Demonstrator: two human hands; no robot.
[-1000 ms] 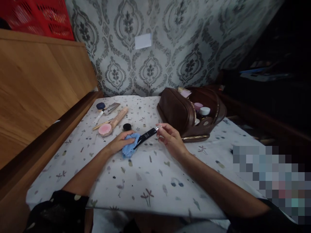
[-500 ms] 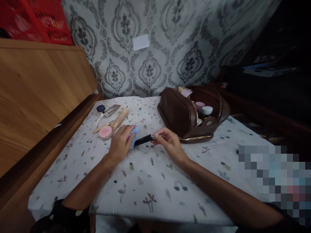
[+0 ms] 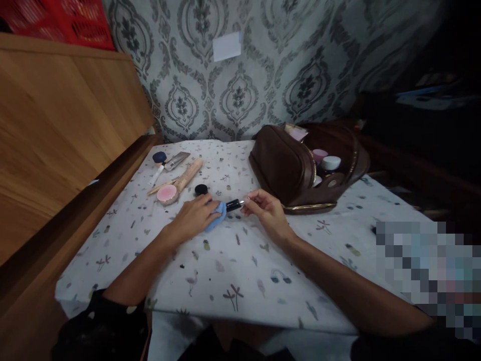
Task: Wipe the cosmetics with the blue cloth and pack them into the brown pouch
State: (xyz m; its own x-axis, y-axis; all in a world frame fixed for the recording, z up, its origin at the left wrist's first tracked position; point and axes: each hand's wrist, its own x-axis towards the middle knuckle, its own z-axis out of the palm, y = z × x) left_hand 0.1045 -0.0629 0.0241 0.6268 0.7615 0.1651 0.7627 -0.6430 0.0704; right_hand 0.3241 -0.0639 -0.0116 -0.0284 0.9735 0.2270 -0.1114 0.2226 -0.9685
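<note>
My left hand (image 3: 197, 214) is closed around a blue cloth (image 3: 217, 220), which wraps the left part of a slim black cosmetic tube (image 3: 233, 204). The thumb and fingers of my right hand (image 3: 267, 213) pinch the tube's silver end. Between both hands the tube lies nearly level, just above the tablecloth; its far end is hidden in the cloth. Close behind my left hand is a small round black item (image 3: 201, 189). Left of it lie a round pink compact (image 3: 167, 194) and a beige tube (image 3: 190, 173).
A brown leather makeup bag (image 3: 281, 160) stands unzipped at the right, with jars inside. A silver-grey tube (image 3: 177, 161) and a dark-lidded jar (image 3: 159, 158) sit at the back left. A wooden cabinet (image 3: 75, 110) borders the left side; the patterned wall rises behind.
My left hand and the cloth have moved right along the black tube, covering more of it. The round black item now shows behind that hand. The camera view has shifted slightly.
</note>
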